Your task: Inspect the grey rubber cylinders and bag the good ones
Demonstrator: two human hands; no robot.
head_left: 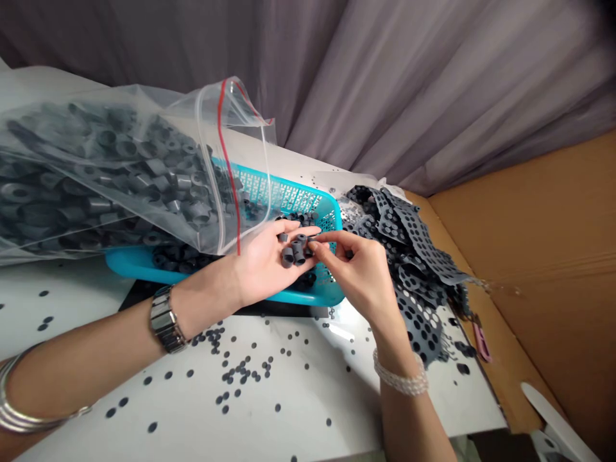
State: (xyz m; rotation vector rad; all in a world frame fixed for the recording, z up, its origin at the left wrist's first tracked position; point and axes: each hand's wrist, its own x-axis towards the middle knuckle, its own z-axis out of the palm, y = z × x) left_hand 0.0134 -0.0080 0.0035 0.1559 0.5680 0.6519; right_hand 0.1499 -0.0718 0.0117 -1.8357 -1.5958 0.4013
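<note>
Several small dark grey rubber caps (pixel 298 249) rest in the palm of my left hand (pixel 264 263), which is turned up with its fingers extended over a blue basket (pixel 332 292). My right hand (pixel 356 263) pinches one grey cap between thumb and forefinger, right at the left hand's fingertips. More dark caps lie inside the basket beneath. At the left, a clear zip bag (pixel 144 173) full of similar caps lies over the basket, its red-striped mouth beside my left wrist.
Perforated dark rubber sheets (pixel 418 250) are heaped right of the basket. Small black discs (pixel 245 372) are scattered over the white table (pixel 192 423). A pink-handled tool (pixel 481 342) lies by the cardboard (pixel 543 256) at the right. A grey curtain (pixel 385 83) hangs behind.
</note>
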